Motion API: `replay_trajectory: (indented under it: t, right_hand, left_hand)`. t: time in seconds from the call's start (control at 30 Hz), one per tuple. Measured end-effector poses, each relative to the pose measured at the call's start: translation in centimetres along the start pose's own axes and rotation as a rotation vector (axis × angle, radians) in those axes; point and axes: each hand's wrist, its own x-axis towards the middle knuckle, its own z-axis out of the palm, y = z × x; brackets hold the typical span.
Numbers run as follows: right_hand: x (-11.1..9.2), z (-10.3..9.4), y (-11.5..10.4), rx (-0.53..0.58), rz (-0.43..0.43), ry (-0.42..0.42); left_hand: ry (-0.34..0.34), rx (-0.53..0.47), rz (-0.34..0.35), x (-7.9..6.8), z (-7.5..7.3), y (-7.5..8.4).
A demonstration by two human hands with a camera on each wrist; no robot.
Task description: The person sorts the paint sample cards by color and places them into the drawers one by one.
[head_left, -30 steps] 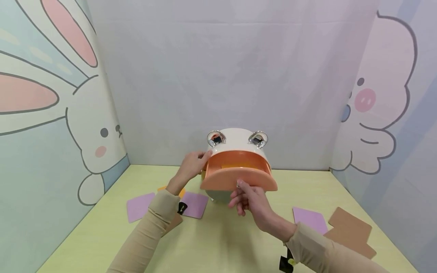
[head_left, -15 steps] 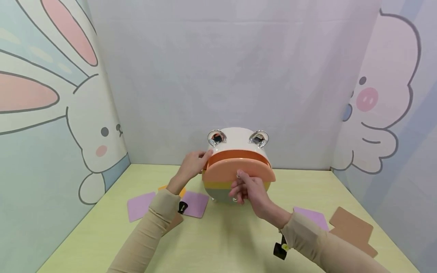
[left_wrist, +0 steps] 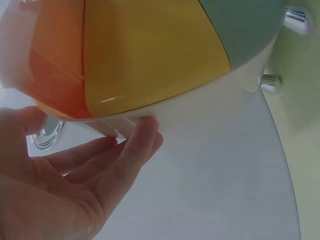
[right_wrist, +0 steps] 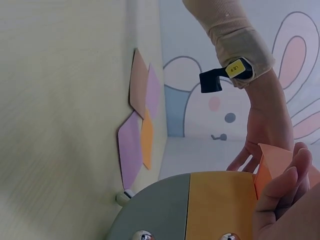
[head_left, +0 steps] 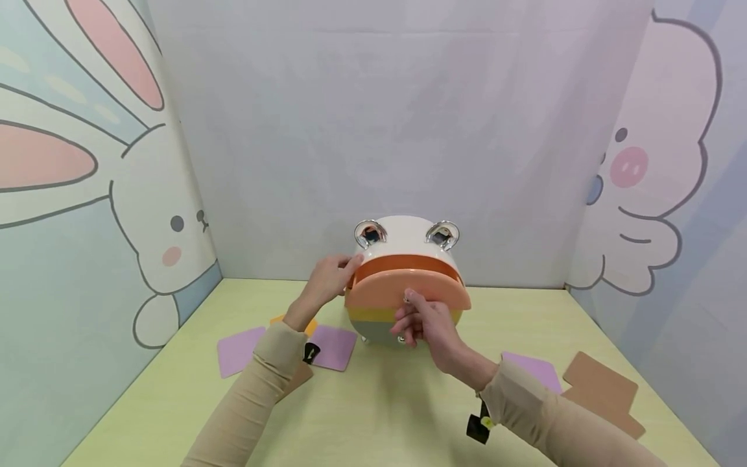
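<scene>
Swung upward since a second ago: glossy peach-orange half-moon flap (head_left: 382,288), with a gap left at 12 o'clock.
At the far middle of the pale yellow-green surface (head_left: 408,408), the white rounded box (head_left: 403,237) is held at 9 o'clock by the part-curled left hand (head_left: 327,282), thumb at the rim; the flap is pinched towards 5 o'clock by the right hand (head_left: 434,327), its other fingers loosely bent. For a clean swing, the box should be braced, the flap turned evenly, and the left thumb kept off the closing edge. Counted: two silver eye rings (head_left: 442,235); one yellow panel (head_left: 373,316); one grey-green panel (head_left: 373,332); three lilac cards (head_left: 334,348), two towards 8 o'clock, one towards 4; one flat orange card (right_wrist: 146,140) towards 8; brown cards (head_left: 601,384), one towards 8, apparently two overlapping towards 4.
</scene>
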Motion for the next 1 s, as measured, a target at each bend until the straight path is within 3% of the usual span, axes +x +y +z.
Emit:
replay_trajectory:
  t: [1.0]
  right_hand:
    - [-5.4,0.5,0.1,-0.038,0.029,-0.117]
  left_hand:
    - [0.004,-0.016,0.002,0.0,0.0,0.0]
